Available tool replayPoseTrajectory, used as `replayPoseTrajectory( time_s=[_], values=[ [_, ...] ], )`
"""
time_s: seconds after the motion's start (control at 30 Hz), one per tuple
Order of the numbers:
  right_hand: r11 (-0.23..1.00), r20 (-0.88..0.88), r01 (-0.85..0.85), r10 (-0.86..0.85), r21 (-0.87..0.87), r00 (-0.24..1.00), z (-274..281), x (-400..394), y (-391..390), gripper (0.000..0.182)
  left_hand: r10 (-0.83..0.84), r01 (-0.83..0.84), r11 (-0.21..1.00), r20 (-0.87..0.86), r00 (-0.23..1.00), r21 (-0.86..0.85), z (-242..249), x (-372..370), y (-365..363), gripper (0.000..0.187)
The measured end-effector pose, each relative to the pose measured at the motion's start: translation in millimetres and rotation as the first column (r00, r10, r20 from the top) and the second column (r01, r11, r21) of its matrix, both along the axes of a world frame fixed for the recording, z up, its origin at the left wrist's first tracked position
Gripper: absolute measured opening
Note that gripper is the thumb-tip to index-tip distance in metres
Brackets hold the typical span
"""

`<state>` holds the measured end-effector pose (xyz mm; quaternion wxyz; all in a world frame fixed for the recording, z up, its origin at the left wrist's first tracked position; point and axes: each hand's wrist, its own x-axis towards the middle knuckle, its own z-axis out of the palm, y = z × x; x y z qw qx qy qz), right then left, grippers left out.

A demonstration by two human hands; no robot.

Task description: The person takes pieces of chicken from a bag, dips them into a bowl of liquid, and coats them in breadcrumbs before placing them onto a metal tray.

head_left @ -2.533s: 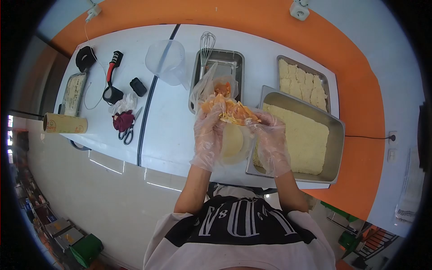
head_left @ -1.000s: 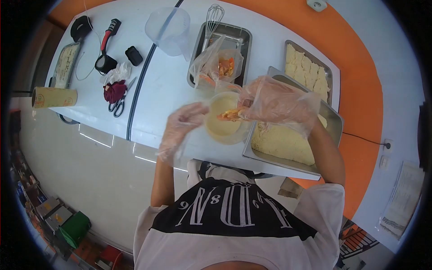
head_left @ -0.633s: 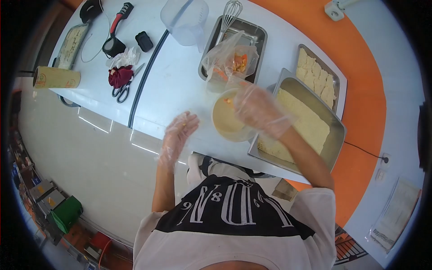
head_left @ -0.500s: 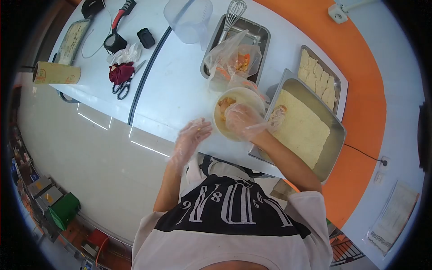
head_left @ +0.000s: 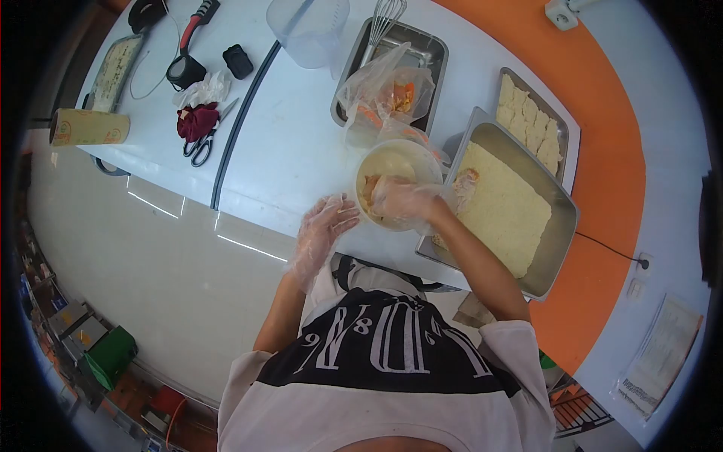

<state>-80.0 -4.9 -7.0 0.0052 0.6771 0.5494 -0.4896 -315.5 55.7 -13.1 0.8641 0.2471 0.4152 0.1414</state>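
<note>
Both of my hands wear clear plastic gloves. My right hand [head_left: 403,200] reaches down inside a white round tub [head_left: 410,157], its fingers curled around orange-brown marinated meat [head_left: 369,190]. Part of the meat is hidden behind the fingers. Just left of the tub, my left hand [head_left: 324,226] hovers by the table edge with its fingers apart and nothing in them. On the right, a deep metal pan [head_left: 557,260] holds a bed of pale yellow crumbs or flour [head_left: 512,211]. A coated piece of meat [head_left: 465,186] lies at that bed's left side.
Behind the tub, a clear bag [head_left: 369,90] of orange food sits in a metal tray [head_left: 440,64] with a whisk [head_left: 385,22]. A second tray of pale pieces [head_left: 527,117] stands far right. A measuring jug [head_left: 309,34], scissors [head_left: 205,143] and cardboard roll [head_left: 90,126] are further left.
My right hand has moved slightly left and lower in the tub, and the meat there has shifted down with it. My left hand has barely moved. The view has shifted slightly.
</note>
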Motion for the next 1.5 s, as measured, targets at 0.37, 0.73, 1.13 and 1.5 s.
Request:
replayPoseTrajectory(
  time_s=[0.37, 0.73, 1.13, 1.5],
  values=[
    [0.973, 0.603, -0.061, -0.087, 0.221, 0.793, -13, 1, 1, 0.018, -0.100, 0.100, 0.988, -0.008, 0.995, 0.121, 12, 10, -1, 0.037],
    [0.989, 0.383, -0.003, 0.061, -0.150, 0.922, 4, -8, -7, 0.025, -0.044, 0.046, 0.997, -0.042, 0.998, 0.057, 3, 6, -4, 0.037],
    [0.985, 0.283, 0.169, -0.169, 0.022, 0.944, 64, 2, 0, 0.036, -0.055, 0.056, 0.990, -0.014, 0.998, 0.129, 7, 5, -5, 0.038],
    [0.945, 0.397, 0.089, -0.217, 0.316, 0.892, 95, 35, -4, 0.028, -0.037, 0.033, 0.996, 0.041, 0.998, 0.079, 18, 7, -6, 0.041]
  ],
)
